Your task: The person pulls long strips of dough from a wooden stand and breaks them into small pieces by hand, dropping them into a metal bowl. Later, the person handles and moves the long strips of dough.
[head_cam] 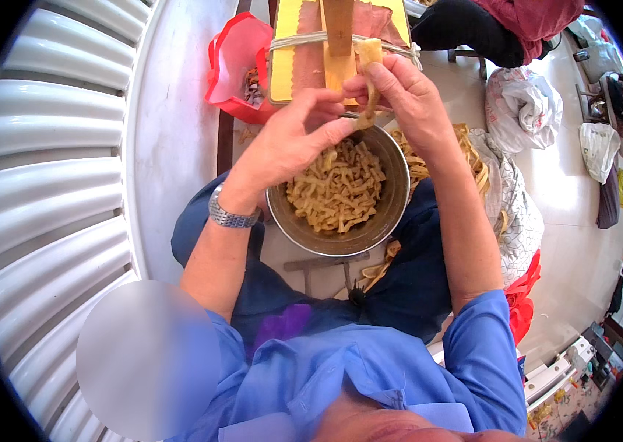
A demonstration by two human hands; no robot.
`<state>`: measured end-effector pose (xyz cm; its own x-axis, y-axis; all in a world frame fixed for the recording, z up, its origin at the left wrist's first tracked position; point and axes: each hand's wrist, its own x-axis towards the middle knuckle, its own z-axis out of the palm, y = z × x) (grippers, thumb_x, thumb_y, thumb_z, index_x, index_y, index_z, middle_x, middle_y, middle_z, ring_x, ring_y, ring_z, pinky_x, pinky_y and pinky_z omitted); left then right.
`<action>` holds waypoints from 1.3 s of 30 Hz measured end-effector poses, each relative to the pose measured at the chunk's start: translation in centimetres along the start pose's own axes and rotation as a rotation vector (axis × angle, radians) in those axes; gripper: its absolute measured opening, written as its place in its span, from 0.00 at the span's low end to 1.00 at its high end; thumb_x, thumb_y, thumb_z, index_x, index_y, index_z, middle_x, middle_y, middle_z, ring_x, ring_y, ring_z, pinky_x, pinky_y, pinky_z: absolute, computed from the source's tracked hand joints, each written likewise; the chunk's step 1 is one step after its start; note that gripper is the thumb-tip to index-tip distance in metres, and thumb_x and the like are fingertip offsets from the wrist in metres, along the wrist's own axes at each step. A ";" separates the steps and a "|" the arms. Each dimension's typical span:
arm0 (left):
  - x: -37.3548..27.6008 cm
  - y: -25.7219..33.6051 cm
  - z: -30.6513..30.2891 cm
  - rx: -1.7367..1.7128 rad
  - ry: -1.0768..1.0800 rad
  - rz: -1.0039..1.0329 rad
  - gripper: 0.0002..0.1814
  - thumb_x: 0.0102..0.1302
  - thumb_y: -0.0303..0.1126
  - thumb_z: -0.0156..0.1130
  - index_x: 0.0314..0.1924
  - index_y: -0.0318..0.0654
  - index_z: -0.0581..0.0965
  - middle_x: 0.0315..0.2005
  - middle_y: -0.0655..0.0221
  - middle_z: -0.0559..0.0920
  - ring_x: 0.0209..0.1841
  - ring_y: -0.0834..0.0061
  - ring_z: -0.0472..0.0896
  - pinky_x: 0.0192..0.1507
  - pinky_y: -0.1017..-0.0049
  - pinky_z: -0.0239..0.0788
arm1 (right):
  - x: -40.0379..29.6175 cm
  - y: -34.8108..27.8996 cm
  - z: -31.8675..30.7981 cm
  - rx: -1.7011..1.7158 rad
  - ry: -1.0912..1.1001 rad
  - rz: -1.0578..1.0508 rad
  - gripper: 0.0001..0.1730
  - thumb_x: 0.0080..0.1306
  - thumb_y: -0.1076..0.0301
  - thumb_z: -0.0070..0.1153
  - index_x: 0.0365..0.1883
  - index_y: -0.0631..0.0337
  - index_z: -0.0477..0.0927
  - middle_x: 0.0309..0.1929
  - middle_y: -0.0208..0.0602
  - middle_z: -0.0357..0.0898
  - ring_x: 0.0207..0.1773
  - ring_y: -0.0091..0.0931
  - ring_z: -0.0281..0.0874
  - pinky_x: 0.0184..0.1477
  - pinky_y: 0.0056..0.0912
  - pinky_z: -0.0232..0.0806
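My right hand [408,102] pinches a tan, flexible strip [370,52] between thumb and fingers, above the far rim of a metal pot [397,212]. The strip hangs down in a curve, and its lower end meets the thumb of my left hand [303,132], which wears a metal wristwatch [231,210]. The other left fingers are partly hidden behind the strip and my right fingers. Inside the pot between my knees lies a heap of short, curled tan pieces [339,188]. More long tan strips [471,149] are piled right of the pot.
Beyond the pot, white cord [306,40] binds a wooden piece [338,27] across a yellow-topped box [283,66]. A red bag [231,99] stands left of it. A white radiator [63,166] lines the left side. White plastic bags [524,108] and another person's dark-clad leg [466,27] are right.
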<state>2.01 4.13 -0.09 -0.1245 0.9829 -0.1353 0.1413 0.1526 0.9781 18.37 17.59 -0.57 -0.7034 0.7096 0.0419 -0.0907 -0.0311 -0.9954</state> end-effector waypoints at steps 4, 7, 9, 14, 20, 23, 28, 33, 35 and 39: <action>0.0 0.5 0.4 -0.076 -0.106 -0.017 0.24 0.76 0.39 0.63 0.65 0.34 0.71 0.54 0.67 0.80 0.59 0.76 0.77 0.62 0.73 0.70 | -0.4 -0.7 0.9 -0.127 0.006 -0.083 0.18 0.82 0.55 0.49 0.55 0.61 0.78 0.46 0.33 0.87 0.48 0.18 0.81 0.51 0.24 0.72; 0.0 0.2 0.6 -0.026 -0.105 0.051 0.24 0.76 0.39 0.62 0.62 0.31 0.72 0.52 0.62 0.82 0.56 0.72 0.80 0.58 0.71 0.72 | -0.5 -0.8 1.3 -0.042 0.084 -0.084 0.16 0.81 0.58 0.49 0.51 0.62 0.80 0.43 0.31 0.88 0.44 0.17 0.79 0.48 0.23 0.71; 0.1 0.0 1.0 -0.041 -0.108 0.084 0.22 0.76 0.39 0.61 0.59 0.30 0.73 0.49 0.60 0.83 0.52 0.70 0.81 0.54 0.70 0.73 | -0.7 -0.7 1.9 -0.008 0.096 -0.122 0.16 0.81 0.59 0.50 0.49 0.63 0.80 0.42 0.30 0.88 0.42 0.17 0.78 0.46 0.23 0.72; 0.4 -0.4 1.2 0.090 -0.095 0.030 0.18 0.78 0.40 0.57 0.55 0.32 0.75 0.41 0.64 0.84 0.43 0.73 0.81 0.47 0.70 0.74 | -0.7 0.0 1.2 -0.307 0.102 -0.217 0.14 0.79 0.60 0.54 0.48 0.65 0.80 0.42 0.31 0.88 0.41 0.17 0.79 0.44 0.23 0.72; 1.6 -0.7 -1.0 -0.065 0.104 0.008 0.16 0.78 0.39 0.56 0.54 0.33 0.75 0.35 0.70 0.80 0.39 0.81 0.78 0.43 0.76 0.72 | -0.6 1.3 -0.7 -0.321 0.201 -0.062 0.10 0.76 0.65 0.58 0.44 0.65 0.78 0.34 0.36 0.86 0.38 0.20 0.84 0.41 0.26 0.75; 3.0 -1.0 -1.2 -0.042 0.173 0.015 0.16 0.76 0.39 0.58 0.53 0.33 0.76 0.33 0.72 0.81 0.36 0.84 0.77 0.40 0.80 0.71 | -0.1 0.7 -0.8 -0.350 0.218 0.014 0.12 0.75 0.63 0.58 0.43 0.65 0.78 0.33 0.36 0.86 0.36 0.23 0.85 0.40 0.28 0.75; 4.9 -1.1 -1.9 0.014 0.234 0.038 0.16 0.75 0.39 0.60 0.51 0.34 0.79 0.34 0.68 0.84 0.35 0.82 0.78 0.39 0.77 0.72 | 1.2 0.0 -1.3 -0.620 0.242 -0.045 0.12 0.76 0.64 0.58 0.43 0.66 0.79 0.32 0.31 0.82 0.35 0.18 0.80 0.41 0.23 0.73; 5.5 -1.0 -1.9 0.120 0.315 0.085 0.17 0.74 0.40 0.61 0.51 0.34 0.80 0.36 0.64 0.87 0.38 0.75 0.83 0.42 0.72 0.74 | 2.5 1.0 -1.8 -0.737 0.255 -0.132 0.14 0.74 0.56 0.56 0.41 0.59 0.79 0.32 0.43 0.86 0.38 0.43 0.85 0.42 0.44 0.73; 5.3 -0.8 -1.8 0.250 0.295 0.035 0.17 0.73 0.41 0.61 0.50 0.34 0.80 0.36 0.64 0.87 0.39 0.72 0.84 0.44 0.71 0.75 | 2.5 1.9 -1.9 -0.817 0.236 -0.118 0.13 0.74 0.59 0.58 0.42 0.62 0.79 0.31 0.40 0.83 0.34 0.31 0.82 0.40 0.34 0.72; 4.1 -1.1 -2.2 0.462 0.251 -0.066 0.18 0.74 0.43 0.59 0.49 0.34 0.80 0.36 0.63 0.87 0.41 0.70 0.86 0.45 0.71 0.76 | 2.4 2.8 -3.1 -0.916 0.310 -0.016 0.14 0.75 0.56 0.54 0.41 0.59 0.78 0.33 0.47 0.84 0.40 0.46 0.84 0.43 0.47 0.72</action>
<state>-0.86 7.77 -1.38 -0.3714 0.9234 -0.0970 0.5361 0.2986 0.7896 18.67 21.39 -3.56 -0.4773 0.8637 0.1621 0.5789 0.4478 -0.6815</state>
